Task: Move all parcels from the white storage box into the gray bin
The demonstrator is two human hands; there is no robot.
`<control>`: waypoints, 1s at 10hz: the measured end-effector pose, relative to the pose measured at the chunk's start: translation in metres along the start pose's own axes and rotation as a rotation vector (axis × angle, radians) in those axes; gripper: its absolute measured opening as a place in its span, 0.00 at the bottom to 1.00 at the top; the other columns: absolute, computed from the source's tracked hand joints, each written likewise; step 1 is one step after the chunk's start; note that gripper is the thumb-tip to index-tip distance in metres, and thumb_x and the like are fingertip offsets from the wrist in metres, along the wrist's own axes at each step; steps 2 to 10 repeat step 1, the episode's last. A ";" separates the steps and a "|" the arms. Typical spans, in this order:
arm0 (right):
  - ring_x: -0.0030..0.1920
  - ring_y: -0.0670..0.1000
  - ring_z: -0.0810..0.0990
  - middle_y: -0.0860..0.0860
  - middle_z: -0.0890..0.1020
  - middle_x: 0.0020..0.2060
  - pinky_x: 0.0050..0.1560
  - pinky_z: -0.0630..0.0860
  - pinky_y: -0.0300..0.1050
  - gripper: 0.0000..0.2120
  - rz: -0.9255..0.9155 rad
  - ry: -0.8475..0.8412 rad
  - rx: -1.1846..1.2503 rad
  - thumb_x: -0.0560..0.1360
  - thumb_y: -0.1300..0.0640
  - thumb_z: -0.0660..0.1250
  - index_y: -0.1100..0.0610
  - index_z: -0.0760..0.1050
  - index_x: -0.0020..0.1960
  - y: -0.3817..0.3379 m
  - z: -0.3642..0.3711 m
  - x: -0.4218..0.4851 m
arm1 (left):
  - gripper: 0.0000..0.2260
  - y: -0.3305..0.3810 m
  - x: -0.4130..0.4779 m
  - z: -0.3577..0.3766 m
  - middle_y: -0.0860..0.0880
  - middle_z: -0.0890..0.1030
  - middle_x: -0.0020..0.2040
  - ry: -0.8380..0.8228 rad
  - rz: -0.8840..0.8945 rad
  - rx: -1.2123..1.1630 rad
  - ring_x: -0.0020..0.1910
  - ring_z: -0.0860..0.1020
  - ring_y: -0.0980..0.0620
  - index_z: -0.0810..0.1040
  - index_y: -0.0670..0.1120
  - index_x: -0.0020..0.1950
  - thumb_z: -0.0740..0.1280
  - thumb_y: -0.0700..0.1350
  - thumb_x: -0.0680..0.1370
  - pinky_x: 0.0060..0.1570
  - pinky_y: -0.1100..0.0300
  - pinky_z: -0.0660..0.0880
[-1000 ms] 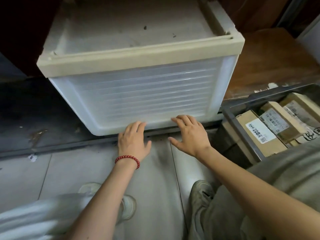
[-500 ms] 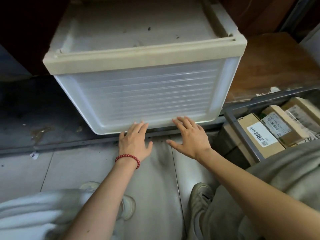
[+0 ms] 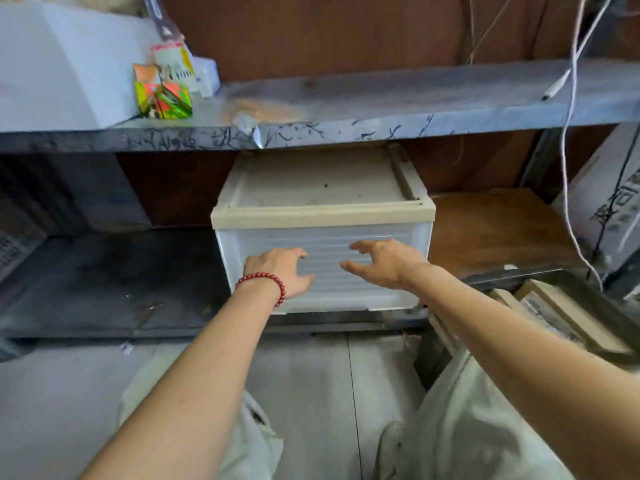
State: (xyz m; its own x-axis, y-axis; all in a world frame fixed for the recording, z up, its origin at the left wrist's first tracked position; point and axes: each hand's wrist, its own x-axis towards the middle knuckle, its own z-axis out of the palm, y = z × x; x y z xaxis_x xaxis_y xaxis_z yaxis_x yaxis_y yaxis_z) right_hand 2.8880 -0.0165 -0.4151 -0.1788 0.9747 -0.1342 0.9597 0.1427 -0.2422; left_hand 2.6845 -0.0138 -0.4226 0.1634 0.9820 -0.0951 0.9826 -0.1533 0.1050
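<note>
The white storage box (image 3: pixel 398 244), with a beige top and a ribbed translucent front, sits on the low shelf under a grey board. My left hand (image 3: pixel 280 271), wearing a red bead bracelet, is against its front, fingers loosely bent. In front of the box's right half my right hand (image 3: pixel 384 263) hovers with spread, relaxed fingers, holding nothing. The gray bin (image 3: pixel 595 299) stands on the floor at the right, with cardboard parcels (image 3: pixel 568 313) inside it.
A grey upper shelf (image 3: pixel 346 109) carries a white box (image 3: pixel 52 64) and a colourful packet (image 3: pixel 162 95). White cables (image 3: pixel 568 161) hang at the right beside a carton (image 3: pixel 609 202). My knees and shoes are below on the tiled floor (image 3: pixel 311 393).
The view has pulled back and tilted up, so the box looks smaller and the upper shelf shows. Both hands rose from the box's bottom edge to its front face.
</note>
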 end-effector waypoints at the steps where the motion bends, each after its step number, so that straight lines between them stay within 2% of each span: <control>1: 0.66 0.55 0.73 0.50 0.74 0.68 0.65 0.70 0.53 0.31 -0.024 0.075 0.033 0.75 0.32 0.56 0.47 0.65 0.72 -0.010 -0.059 -0.006 | 0.23 -0.002 -0.003 -0.062 0.52 0.76 0.65 0.093 -0.003 -0.030 0.63 0.74 0.48 0.68 0.57 0.70 0.63 0.61 0.76 0.60 0.51 0.73; 10: 0.66 0.55 0.73 0.50 0.74 0.68 0.65 0.70 0.53 0.31 -0.024 0.075 0.033 0.75 0.32 0.56 0.47 0.65 0.72 -0.010 -0.059 -0.006 | 0.23 -0.002 -0.003 -0.062 0.52 0.76 0.65 0.093 -0.003 -0.030 0.63 0.74 0.48 0.68 0.57 0.70 0.63 0.61 0.76 0.60 0.51 0.73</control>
